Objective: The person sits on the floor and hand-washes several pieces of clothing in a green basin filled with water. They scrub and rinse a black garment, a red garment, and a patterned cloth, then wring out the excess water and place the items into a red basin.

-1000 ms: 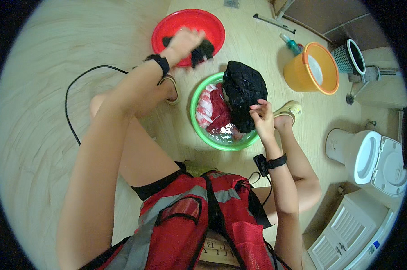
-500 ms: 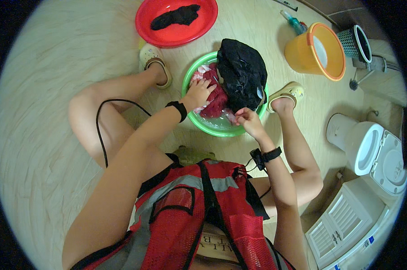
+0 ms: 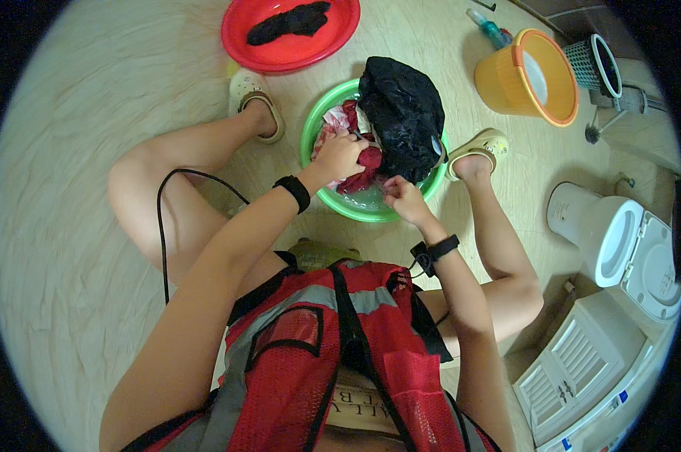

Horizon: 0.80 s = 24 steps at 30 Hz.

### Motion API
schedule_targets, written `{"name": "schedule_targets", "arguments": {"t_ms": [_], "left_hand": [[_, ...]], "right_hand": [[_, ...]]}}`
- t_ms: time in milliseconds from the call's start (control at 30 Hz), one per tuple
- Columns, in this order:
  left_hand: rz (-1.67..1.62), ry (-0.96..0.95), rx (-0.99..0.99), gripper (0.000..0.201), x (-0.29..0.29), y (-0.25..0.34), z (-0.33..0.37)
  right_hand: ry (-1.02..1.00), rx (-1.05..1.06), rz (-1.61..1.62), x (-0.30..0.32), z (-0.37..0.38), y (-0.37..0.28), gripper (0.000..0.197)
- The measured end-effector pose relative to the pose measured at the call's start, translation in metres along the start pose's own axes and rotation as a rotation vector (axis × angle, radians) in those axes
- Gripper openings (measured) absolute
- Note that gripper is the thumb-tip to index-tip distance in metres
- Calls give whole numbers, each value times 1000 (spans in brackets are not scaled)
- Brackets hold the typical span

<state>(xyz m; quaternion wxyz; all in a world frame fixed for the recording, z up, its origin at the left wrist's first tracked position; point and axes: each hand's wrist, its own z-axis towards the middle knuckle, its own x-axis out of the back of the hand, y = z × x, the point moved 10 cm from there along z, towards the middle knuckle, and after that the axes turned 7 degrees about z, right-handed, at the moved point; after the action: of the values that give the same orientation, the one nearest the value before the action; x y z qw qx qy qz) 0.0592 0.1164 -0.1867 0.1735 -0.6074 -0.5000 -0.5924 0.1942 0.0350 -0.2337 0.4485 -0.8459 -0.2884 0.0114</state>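
A green basin (image 3: 307,143) on the floor between my feet holds soapy water and wet laundry. My left hand (image 3: 340,157) is closed on a dark red cloth (image 3: 369,158) in the basin's middle, its fingers curled into the fabric. Pink and white cloth (image 3: 330,125) lies beside and beyond that hand. My right hand (image 3: 405,199) pinches a bit of wet, pale pinkish cloth at the basin's near right; the hand partly hides it. A large black garment (image 3: 402,113) heaps over the basin's right side, bulging above the rim just past my right hand.
Beyond the basin, a red basin (image 3: 291,54) holds a dark cloth (image 3: 289,24). An orange bucket (image 3: 499,81) stands at the far right, near a green bottle (image 3: 491,30) and a lattice basket (image 3: 581,63). A toilet (image 3: 604,233) and white cabinet (image 3: 574,369) are at right.
My left fingers have gone from lying spread on the red cloth to curling around it, bunching it up. The right hand has shifted slightly left, still pinching.
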Motion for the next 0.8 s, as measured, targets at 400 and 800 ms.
{"name": "schedule_targets", "arguments": {"t_ms": [400,800], "left_hand": [[-900,-5,-2,30,62,75,-36],[-1289,269,-130,29,179,78,-64]], "right_hand": [[223,462,-90,13,-11,-88,43],[302,659,-208,81,-103,-221,42]]}}
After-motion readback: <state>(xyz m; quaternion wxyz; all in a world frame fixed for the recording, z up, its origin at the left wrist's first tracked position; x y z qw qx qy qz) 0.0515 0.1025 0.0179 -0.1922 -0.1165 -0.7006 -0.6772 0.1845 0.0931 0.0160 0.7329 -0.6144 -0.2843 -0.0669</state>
